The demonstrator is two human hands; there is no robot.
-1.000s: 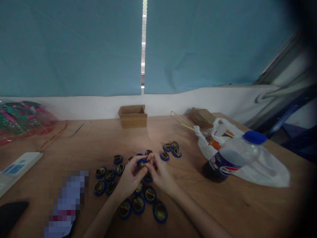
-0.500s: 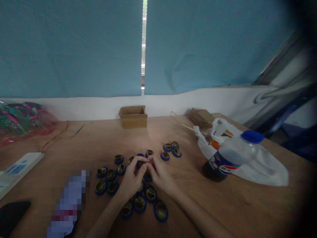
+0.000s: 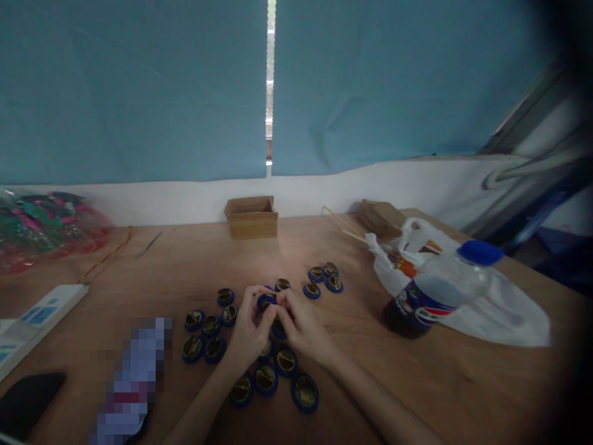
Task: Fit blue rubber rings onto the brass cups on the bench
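Observation:
Between my two hands, just above the wooden table, is a round pin-back badge with a blue rim and a gold-coloured back. My left hand grips it from the left with thumb and fingers. From the right, the pinched fingertips of my right hand meet its edge. Several like badges lie back side up around my hands, such as one at the left and one in front. Their gold backs show a pin bar across. A small group of badges sits apart at the right. My hands partly hide some badges.
A small open cardboard box stands at the back. To the right, a cola bottle lies tilted on a white plastic bag. A power strip, a black object and bagged coloured items are at left.
The held badge has tipped so more of its blue rim shows between my fingers. Both hands stay together at nearly the same spot. The whole view has shifted slightly.

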